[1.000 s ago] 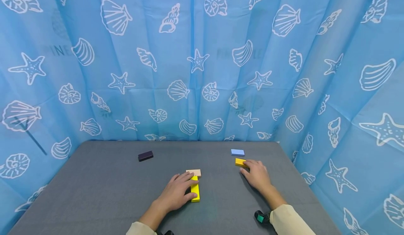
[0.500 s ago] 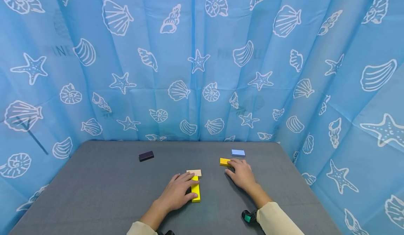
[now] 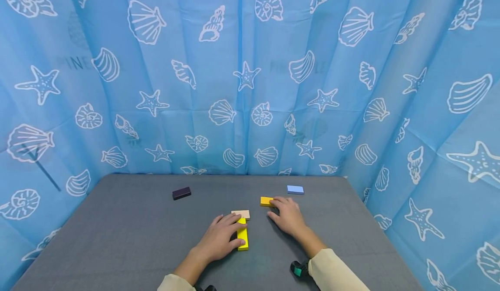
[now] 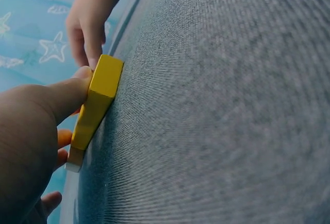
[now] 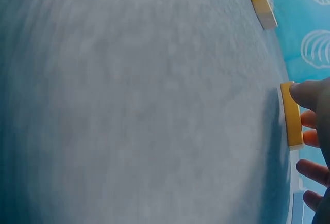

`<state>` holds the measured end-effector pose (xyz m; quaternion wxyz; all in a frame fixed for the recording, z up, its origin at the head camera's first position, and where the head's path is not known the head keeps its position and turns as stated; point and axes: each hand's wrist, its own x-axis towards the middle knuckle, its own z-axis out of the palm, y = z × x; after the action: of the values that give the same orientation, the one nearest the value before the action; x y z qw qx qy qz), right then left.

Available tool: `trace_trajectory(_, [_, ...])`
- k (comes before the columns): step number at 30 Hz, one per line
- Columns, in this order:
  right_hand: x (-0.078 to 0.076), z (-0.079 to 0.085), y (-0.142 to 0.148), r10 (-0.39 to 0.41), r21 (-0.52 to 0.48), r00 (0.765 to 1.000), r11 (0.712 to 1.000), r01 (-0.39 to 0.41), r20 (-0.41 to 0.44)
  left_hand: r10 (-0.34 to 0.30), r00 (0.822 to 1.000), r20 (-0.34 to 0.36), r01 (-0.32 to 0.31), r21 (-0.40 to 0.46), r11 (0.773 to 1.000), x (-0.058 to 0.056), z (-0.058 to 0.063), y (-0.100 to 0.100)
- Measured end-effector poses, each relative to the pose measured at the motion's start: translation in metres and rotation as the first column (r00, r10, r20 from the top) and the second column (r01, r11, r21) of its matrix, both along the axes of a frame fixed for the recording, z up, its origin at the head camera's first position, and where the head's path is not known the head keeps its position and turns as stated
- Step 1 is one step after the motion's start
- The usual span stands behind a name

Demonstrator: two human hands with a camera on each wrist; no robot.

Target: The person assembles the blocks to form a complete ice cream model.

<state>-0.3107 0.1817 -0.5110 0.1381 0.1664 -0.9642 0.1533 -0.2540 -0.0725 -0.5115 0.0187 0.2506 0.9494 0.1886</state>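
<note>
My left hand holds a bright yellow rectangular block lying lengthwise on the grey table. Its thumb is at the near end and a finger crosses the far part. Directly beyond that block is a beige block, set crosswise, with my left fingertips right at its edge. To the right, my right hand grips an orange-yellow block by its right part. In the right wrist view, the thumb is on one end of the orange-yellow block and fingertips touch its far side.
A black block lies at the back left of the table. At the back right is a light blue block, beyond my right hand. A blue shell-patterned curtain hangs behind the table and along its sides.
My right hand has slid leftward across the table with the orange-yellow block, away from the light blue block and closer to the beige one. The left hand and its yellow block stay put.
</note>
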Motion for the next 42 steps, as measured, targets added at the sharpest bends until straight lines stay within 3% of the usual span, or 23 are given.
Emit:
trace_trajectory(25, [0.002, 0.003, -0.042, 0.156, -0.004, 0.986, 0.988, -0.156, 0.054, -0.031, 0.999, -0.016, 0.032, 0.023, 0.999, -0.002, -0.003, -0.003])
trace_trajectory(42, [0.005, 0.001, -0.055, 0.238, -0.017, 0.971, 0.971, -0.238, 0.028, -0.061, 0.997, -0.043, 0.062, 0.013, 0.998, -0.004, -0.003, -0.004])
